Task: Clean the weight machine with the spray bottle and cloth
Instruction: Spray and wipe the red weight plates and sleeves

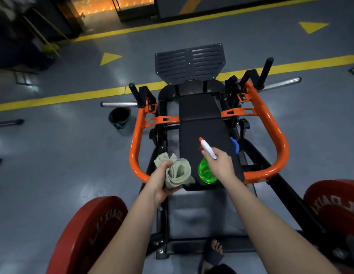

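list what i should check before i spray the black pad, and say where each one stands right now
1. Spray bottle gripped by the right hand: ok.
2. Nozzle over the black pad and pointing away from the person: ok.
3. Finger on the trigger: cannot tell, the hand hides it.
4. Cloth ready in the left hand: ok, bunched and held beside the pad.
5. Liquid level in the green bottle: cannot tell.
6. Pad free of stray items: cannot tell, a blue object shows at its right edge.
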The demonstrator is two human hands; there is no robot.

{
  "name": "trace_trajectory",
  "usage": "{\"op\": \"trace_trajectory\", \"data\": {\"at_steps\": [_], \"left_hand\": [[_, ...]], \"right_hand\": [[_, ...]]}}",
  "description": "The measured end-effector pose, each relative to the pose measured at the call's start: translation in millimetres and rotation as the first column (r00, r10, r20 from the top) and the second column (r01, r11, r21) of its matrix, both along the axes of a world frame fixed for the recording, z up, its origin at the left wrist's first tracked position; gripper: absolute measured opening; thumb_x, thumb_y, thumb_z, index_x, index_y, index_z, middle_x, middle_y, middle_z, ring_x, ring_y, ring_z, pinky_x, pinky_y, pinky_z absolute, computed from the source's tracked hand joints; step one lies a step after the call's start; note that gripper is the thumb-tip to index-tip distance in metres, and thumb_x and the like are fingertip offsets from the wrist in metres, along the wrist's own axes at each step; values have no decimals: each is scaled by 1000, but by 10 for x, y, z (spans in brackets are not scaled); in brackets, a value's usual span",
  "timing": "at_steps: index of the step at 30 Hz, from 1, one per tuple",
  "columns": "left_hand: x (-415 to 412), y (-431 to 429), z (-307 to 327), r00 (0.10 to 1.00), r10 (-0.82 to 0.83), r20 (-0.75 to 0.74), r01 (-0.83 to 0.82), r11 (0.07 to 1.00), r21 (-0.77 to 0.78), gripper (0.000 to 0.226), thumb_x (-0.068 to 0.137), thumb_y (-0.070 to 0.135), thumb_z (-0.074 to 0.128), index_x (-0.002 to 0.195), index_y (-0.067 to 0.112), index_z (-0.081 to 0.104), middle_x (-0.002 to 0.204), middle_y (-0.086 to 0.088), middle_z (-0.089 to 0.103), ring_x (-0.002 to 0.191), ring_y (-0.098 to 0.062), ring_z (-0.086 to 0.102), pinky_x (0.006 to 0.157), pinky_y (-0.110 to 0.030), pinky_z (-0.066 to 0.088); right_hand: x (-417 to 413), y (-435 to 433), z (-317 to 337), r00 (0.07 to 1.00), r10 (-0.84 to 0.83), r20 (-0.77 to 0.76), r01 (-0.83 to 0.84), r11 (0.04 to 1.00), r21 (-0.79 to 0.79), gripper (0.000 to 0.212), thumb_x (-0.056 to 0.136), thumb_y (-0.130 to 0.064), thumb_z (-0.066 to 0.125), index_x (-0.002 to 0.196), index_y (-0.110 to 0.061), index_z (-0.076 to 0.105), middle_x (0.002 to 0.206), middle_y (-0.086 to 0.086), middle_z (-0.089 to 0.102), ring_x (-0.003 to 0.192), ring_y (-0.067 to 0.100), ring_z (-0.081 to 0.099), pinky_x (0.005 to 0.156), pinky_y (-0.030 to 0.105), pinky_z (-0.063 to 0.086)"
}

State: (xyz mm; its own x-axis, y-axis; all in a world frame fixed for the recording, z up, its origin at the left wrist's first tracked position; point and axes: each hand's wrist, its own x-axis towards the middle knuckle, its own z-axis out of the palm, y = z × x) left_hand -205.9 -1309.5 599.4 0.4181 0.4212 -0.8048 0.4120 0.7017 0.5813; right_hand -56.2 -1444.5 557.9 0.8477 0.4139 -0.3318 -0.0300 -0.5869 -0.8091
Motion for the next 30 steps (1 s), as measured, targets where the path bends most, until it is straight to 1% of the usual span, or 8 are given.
{"op": "trace_trajectory", "data": {"at_steps": [5, 9, 13, 16, 21, 24, 27, 30], "left_hand": [[-88, -115, 8, 994, -63, -88, 64, 998, 6, 20, 92, 31, 56, 99, 20, 71, 94, -7, 76, 100, -29, 69, 100, -52, 52], [-49, -223, 140, 986, -147, -74, 147, 989, -10, 24, 94, 35, 52, 97, 20, 71, 89, -7, 75, 94, -31, 68, 99, -59, 50], [62, -544, 262, 961, -272, 57, 277, 954, -115, 34, 93, 39, 50, 101, 17, 74, 102, -13, 76, 99, -36, 68, 98, -61, 50], [220, -994, 280, 927, -319, 197, 359, 905, -227, 36, 93, 42, 50, 110, 20, 73, 116, -13, 73, 99, -36, 70, 90, -56, 55], [339, -2095, 362, 778, -551, 302, 625, 730, -278, 37, 89, 42, 50, 106, 20, 74, 98, -7, 75, 83, -30, 72, 70, -42, 60], [266, -2723, 448, 684, -657, 317, 729, 631, -266, 37, 88, 44, 50, 98, 20, 76, 97, -5, 76, 85, -29, 71, 73, -40, 60], [174, -3188, 504, 620, -717, 318, 784, 565, -255, 35, 85, 45, 55, 101, 22, 76, 101, -5, 76, 86, -27, 72, 75, -41, 59], [171, -3575, 520, 568, -767, 299, 823, 523, -221, 35, 86, 44, 55, 106, 22, 74, 103, -5, 76, 88, -26, 71, 70, -41, 60]], "right_hand": [[-129, -249, 13, 995, -103, -9, 103, 970, 219, 12, 97, -43, 65, 94, -35, 74, 79, -6, 71, 81, 12, 68, 69, 29, 48], [-256, -610, 365, 935, -319, -158, 354, 794, 494, 27, 99, -37, 65, 105, -14, 78, 91, -5, 79, 90, 5, 71, 83, 18, 52], [-452, -1070, 843, 840, -472, -268, 526, 588, 614, 38, 88, -49, 69, 99, -15, 79, 95, 6, 79, 89, 23, 71, 81, 39, 56], [-618, -1485, 1084, 771, -603, -208, 581, 530, 617, 29, 91, -45, 69, 90, -17, 80, 88, 3, 79, 82, 18, 68, 81, 40, 54], [-1091, -2425, 1348, 600, -800, -25, 622, 446, 644, 16, 97, -35, 68, 93, -28, 82, 96, -4, 78, 92, 10, 68, 88, 36, 53], [-1318, -3145, 1539, 586, -808, 62, 597, 483, 641, 32, 96, -33, 69, 125, -20, 72, 124, -10, 72, 121, 5, 63, 100, 26, 48], [-1359, -3771, 1677, 739, -659, 141, 577, 727, 373, 69, 85, -56, 75, 144, -25, 57, 141, -13, 61, 132, 1, 53, 116, 32, 39], [-1424, -4065, 1658, 717, -682, 145, 634, 724, 272, 55, 90, -58, 67, 137, -31, 58, 131, -11, 63, 119, 4, 58, 112, 34, 41]]}}
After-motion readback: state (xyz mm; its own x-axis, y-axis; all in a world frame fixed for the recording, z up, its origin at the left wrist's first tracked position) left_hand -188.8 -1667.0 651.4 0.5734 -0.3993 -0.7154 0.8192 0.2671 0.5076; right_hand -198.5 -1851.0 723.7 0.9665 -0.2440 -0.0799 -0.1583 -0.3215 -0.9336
